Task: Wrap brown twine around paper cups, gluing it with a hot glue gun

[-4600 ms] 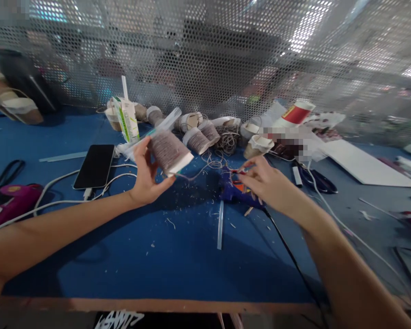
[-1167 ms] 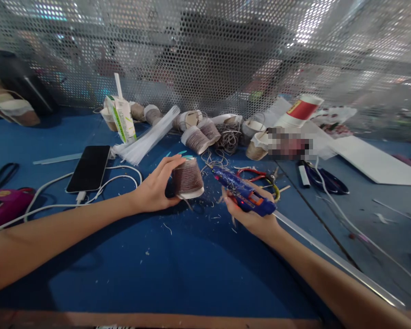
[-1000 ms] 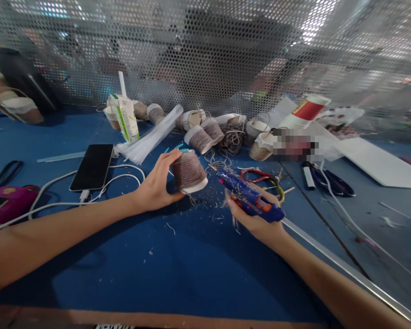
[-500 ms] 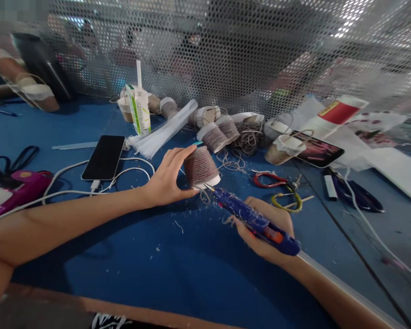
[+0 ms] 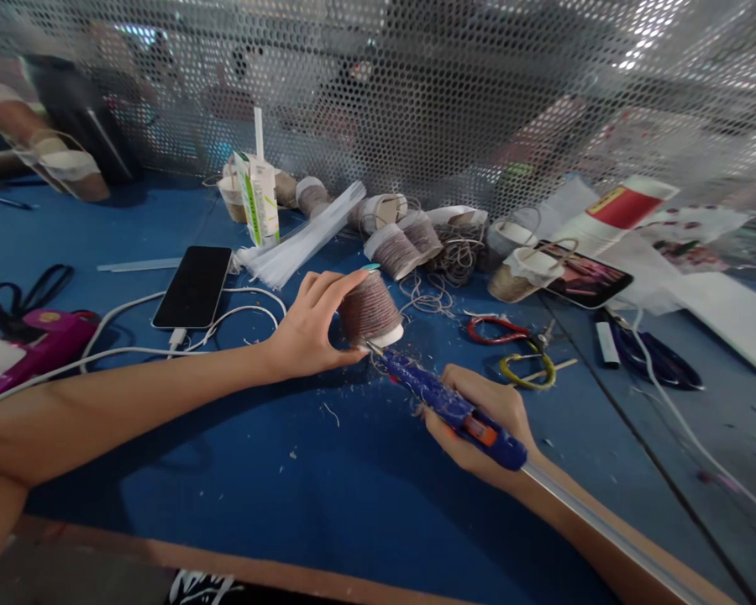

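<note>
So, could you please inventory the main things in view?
wrapped cup: 1, brown, centre
glue gun: 1, blue, centre
other cups: several, brown-white, back
stick bundle: 1, whitish, back
carton: 1, white, back
phones: 2, dark, left and right
scissors: 1, red-yellow, right
tools: 2, magenta left, navy right
bottle: 1, black, left
board: 1, white, right
mesh: 1, grey, behind
table: 1, blue, beneath
left hand: 1, on wrapped cup
right hand: 1, on glue gun

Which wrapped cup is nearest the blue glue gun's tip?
The reddish-brown cup held in the left hand; the other wrapped cups lie farther back.
</note>
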Motion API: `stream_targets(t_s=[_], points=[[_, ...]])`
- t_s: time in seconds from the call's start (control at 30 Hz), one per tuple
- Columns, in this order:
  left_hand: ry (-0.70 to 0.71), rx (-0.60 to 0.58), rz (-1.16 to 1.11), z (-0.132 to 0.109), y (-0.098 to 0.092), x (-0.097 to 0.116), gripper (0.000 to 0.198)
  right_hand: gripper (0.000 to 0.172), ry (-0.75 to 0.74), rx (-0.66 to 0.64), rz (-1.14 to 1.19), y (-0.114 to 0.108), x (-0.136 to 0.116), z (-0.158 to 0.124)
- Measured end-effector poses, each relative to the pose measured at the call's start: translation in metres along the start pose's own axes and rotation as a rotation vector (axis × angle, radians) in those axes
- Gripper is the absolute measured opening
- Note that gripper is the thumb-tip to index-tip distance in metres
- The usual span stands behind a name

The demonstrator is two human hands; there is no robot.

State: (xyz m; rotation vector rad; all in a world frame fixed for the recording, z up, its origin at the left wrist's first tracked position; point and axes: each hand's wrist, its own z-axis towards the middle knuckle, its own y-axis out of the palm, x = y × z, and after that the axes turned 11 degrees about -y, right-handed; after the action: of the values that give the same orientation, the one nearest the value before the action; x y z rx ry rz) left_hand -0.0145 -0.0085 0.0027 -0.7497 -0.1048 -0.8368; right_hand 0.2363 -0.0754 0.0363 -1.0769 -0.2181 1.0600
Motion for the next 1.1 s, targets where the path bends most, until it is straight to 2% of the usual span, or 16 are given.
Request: stream_targets(t_s=[0.13,0.5,0.77,1.1], points=[[0.016,0.011,-0.001,0.0003,-0.0001,-0.0004,0.086,0.023,-0.025,-0.015,-0.012,-0.0009,-0.0004,0.0009],[0.036,-0.003,-0.041,0.0008,-0.0015,-0.0023,0.088,0.028,-0.156,0.096,-0.048,0.003,0.0039,0.0032],[0.051,0.03,-0.079,0.0027,-0.0023,-0.0008,0.082,0.029,-0.139,0.13,-0.046,0.0037,0.0031,0.0016],[-0.013,0.03,-0.075,0.0004,-0.0006,-0.0007,0.085,0.032,-0.015,0.115,-0.104,-0.0021,-0.0038,0.0005]])
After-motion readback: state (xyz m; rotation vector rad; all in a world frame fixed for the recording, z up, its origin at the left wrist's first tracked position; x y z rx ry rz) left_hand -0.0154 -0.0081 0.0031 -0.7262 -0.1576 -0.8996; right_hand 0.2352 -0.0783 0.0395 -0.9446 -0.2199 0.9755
